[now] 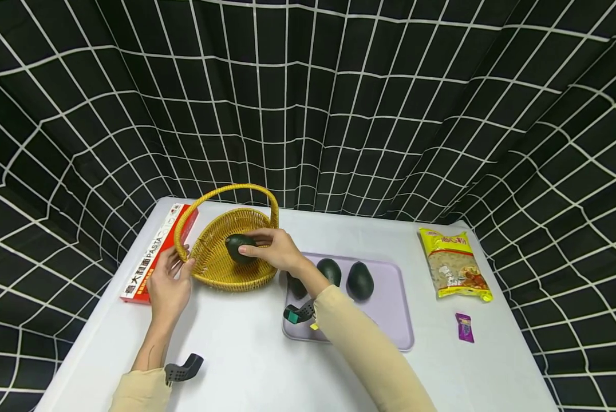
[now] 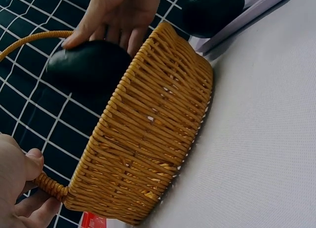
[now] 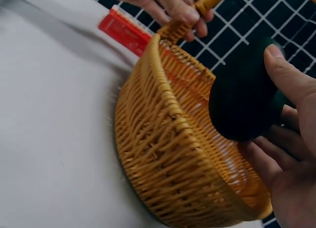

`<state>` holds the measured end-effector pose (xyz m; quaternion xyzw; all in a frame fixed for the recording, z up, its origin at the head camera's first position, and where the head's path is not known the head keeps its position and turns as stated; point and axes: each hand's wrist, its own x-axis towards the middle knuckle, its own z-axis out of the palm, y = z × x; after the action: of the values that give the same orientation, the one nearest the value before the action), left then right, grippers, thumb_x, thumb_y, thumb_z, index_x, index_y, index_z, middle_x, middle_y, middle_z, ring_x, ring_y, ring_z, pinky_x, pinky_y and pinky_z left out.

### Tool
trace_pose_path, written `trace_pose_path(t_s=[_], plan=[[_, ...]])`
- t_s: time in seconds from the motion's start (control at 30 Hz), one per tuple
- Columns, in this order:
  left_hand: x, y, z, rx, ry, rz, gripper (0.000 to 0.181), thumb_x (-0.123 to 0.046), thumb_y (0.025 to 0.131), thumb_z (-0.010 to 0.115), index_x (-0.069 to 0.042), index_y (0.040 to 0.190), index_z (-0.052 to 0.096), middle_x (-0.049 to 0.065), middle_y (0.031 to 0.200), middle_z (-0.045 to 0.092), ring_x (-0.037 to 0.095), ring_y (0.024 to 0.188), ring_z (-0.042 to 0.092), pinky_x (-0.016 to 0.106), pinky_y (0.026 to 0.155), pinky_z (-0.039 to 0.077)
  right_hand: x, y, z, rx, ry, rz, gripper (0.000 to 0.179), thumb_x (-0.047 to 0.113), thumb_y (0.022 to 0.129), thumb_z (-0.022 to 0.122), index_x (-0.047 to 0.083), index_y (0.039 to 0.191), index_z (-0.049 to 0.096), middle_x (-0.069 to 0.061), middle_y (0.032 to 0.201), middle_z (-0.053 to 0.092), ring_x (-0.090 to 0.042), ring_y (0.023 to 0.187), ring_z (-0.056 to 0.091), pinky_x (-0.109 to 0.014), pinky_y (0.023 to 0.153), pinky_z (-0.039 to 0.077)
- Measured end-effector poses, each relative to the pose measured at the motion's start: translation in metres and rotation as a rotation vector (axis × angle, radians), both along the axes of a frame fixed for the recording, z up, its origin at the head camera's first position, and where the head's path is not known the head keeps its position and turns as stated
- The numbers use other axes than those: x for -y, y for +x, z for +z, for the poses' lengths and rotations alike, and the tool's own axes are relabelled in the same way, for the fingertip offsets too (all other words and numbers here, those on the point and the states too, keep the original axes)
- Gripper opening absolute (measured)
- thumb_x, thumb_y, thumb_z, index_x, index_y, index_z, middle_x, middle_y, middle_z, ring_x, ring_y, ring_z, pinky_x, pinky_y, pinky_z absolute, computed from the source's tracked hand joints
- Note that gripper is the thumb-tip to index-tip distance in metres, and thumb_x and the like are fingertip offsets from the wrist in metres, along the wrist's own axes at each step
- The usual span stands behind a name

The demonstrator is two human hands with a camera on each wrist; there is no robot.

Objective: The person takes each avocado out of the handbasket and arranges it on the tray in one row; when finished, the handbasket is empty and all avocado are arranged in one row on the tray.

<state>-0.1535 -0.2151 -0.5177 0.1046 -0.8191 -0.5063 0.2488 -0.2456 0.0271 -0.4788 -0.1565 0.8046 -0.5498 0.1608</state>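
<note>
A dark green avocado (image 1: 238, 250) is gripped between the thumb and fingers of my right hand (image 1: 278, 250), above the opening of a yellow wicker basket (image 1: 236, 282). In the right wrist view, the avocado (image 3: 244, 92) hangs inside the line of the basket's rim. My left hand (image 1: 170, 286) pinches the base of the basket's arched handle (image 1: 233, 187) on its left side, thumb and fingers around the wicker in the left wrist view. More avocados (image 1: 360, 281) lie on a pale purple tray (image 1: 393, 326) right of the basket, partly covered by my right forearm.
Behind my left hand lies a red and white pasta box (image 1: 156, 252). At the right stand out a yellow food bag (image 1: 454, 266) and a small purple packet (image 1: 465, 328). A black gridded curtain (image 1: 318, 103) rises along the back edge of the white table (image 1: 246, 360).
</note>
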Motion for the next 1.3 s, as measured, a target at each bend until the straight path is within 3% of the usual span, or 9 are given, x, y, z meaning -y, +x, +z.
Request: trace_pose_path(t_s=[0.07, 0.33, 0.63, 1.0, 1.3], plan=[[0.0, 0.0, 0.0, 0.001, -0.004, 0.001, 0.042, -0.006, 0.098, 0.072, 0.001, 0.138, 0.06, 0.02, 0.135, 0.069, 0.038, 0.124, 0.068, 0.036, 0.103, 0.058, -0.006, 0.001, 0.002, 0.005, -0.011, -0.007, 0.049, 0.038, 0.089, 0.084, 0.018, 0.133, 0.072, -0.002, 0.135, 0.069, -0.022, 0.125, 0.066, -0.035, 0.106, 0.059], [0.001, 0.002, 0.0, 0.029, -0.004, 0.01, 0.044, -0.009, 0.099, 0.071, 0.0, 0.14, 0.059, 0.019, 0.137, 0.068, 0.035, 0.126, 0.067, 0.013, 0.1, 0.056, -0.03, 0.005, 0.011, 0.002, -0.039, -0.056, 0.047, 0.039, 0.091, 0.082, 0.02, 0.132, 0.072, 0.0, 0.137, 0.069, -0.02, 0.125, 0.066, -0.036, 0.106, 0.059], [0.001, 0.001, 0.0, 0.012, -0.004, 0.01, 0.043, -0.007, 0.098, 0.071, 0.002, 0.138, 0.059, 0.021, 0.136, 0.068, 0.039, 0.125, 0.067, 0.033, 0.103, 0.058, -0.054, 0.007, 0.018, -0.038, -0.13, -0.11, 0.042, 0.027, 0.093, 0.082, 0.014, 0.132, 0.072, -0.005, 0.129, 0.074, -0.022, 0.123, 0.069, -0.042, 0.109, 0.057], [0.001, 0.0, 0.001, 0.042, -0.028, 0.02, 0.044, -0.01, 0.099, 0.072, -0.003, 0.14, 0.059, 0.018, 0.138, 0.068, 0.035, 0.125, 0.068, 0.015, 0.101, 0.056, -0.083, 0.015, 0.029, -0.014, -0.174, -0.177, 0.044, 0.024, 0.095, 0.08, 0.012, 0.135, 0.069, -0.013, 0.134, 0.071, -0.028, 0.128, 0.067, -0.041, 0.112, 0.056], [-0.001, 0.002, 0.002, 0.048, -0.024, 0.016, 0.044, -0.01, 0.098, 0.073, -0.002, 0.14, 0.059, 0.02, 0.138, 0.067, 0.038, 0.126, 0.067, 0.032, 0.103, 0.057, -0.12, 0.024, 0.028, -0.033, -0.234, -0.287, 0.042, 0.02, 0.096, 0.078, 0.006, 0.135, 0.068, -0.016, 0.13, 0.072, -0.023, 0.121, 0.07, -0.031, 0.107, 0.058]])
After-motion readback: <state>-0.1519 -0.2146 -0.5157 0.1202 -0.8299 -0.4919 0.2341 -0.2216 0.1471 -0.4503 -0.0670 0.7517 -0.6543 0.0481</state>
